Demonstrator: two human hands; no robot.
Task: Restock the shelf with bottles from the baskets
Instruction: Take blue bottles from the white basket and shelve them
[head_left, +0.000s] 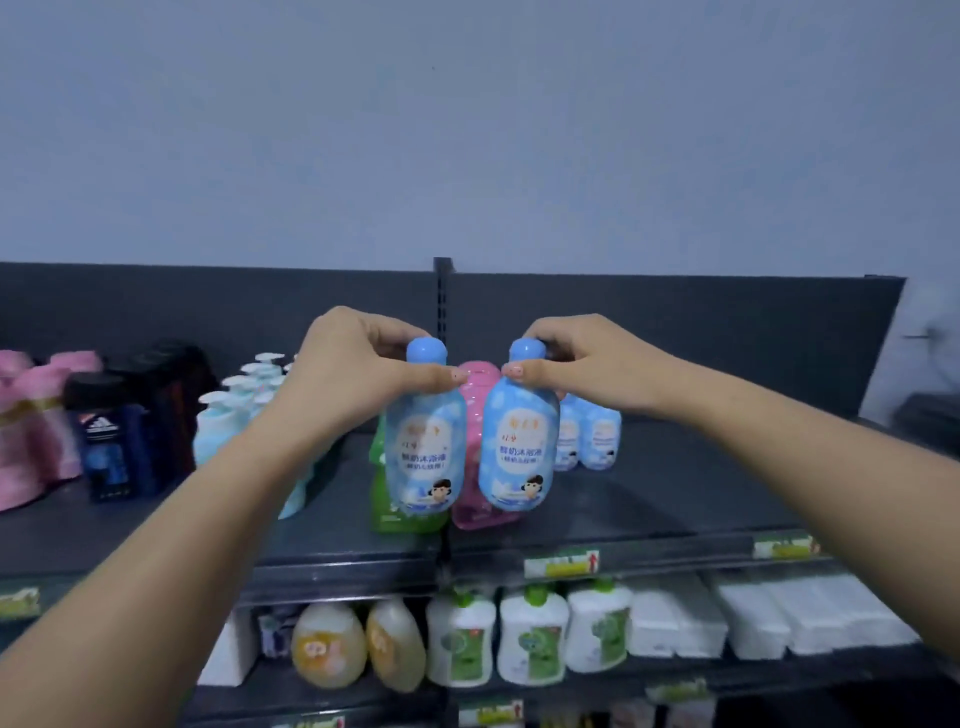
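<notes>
I hold two light blue bottles with blue caps up in front of the top shelf (675, 499). My left hand (353, 374) grips the neck of the left blue bottle (423, 457). Around the neck of the right blue bottle (519, 447) curl the fingers of my right hand (587, 364). Both bottles hang above the shelf board, side by side. Behind them stand a pink bottle (475, 467) and a green bottle (400, 514). Two more blue bottles (589, 436) stand further back on the right. No basket is in view.
Left on the top shelf stand white pump bottles (234, 410), dark bottles (109, 447) and pink packs (31, 415). The shelf below holds yellow bottles (327, 644), white-and-green bottles (530, 634) and white packs (779, 613). A dark upright post (441, 296) splits the back panel.
</notes>
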